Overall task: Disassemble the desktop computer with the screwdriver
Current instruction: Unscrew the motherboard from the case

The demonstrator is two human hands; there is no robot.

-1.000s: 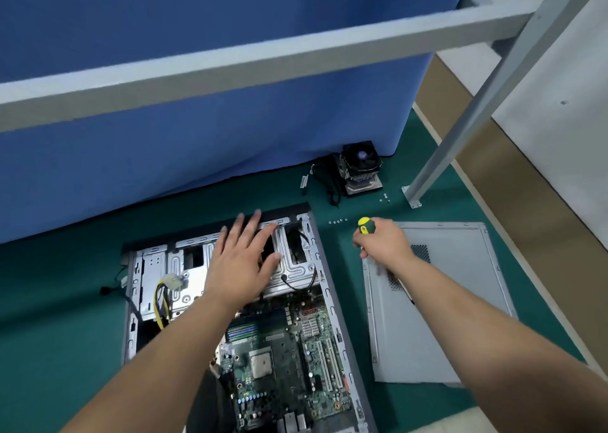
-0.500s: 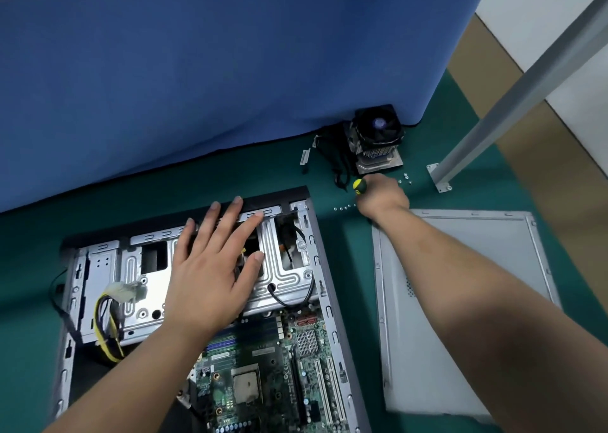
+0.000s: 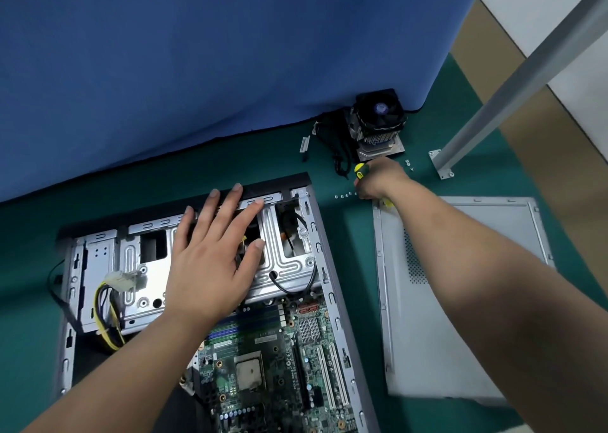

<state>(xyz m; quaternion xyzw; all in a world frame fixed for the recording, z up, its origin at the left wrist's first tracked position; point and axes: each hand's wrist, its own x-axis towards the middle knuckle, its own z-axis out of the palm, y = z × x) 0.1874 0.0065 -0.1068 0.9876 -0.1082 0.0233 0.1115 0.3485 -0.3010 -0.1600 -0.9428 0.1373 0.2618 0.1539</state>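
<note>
the open grey sheet-metal desktop computer case lies flat on the dark green felt-like mat, its black plastic front edge toward the blue cloth partition. inside it, the green printed motherboard shows a square bare processor socket, two long white slots and a small ridged silver heatsink. above that sits the stamped silver drive cage, ribbed and punched with round holes, with one black cable looping over its lower edge. a bundle of yellow and black wires with a white plastic plug hangs at the case's left side.

the left hand lies flat on the drive cage, fingers straight and spread, reaching to the front edge. the right hand is closed around the yellow and black handled screwdriver, out on the mat between the case and the black finned cooler fan, which stands against the partition. a short row of about four tiny silver screws lies just beside that fist, and a few more sit near the cooler.

the flat grey metal side panel, with a perforated vent patch, rests on the mat right of the case, a narrow strip of mat between them. one slanted grey metal post is bolted down beyond it
</note>
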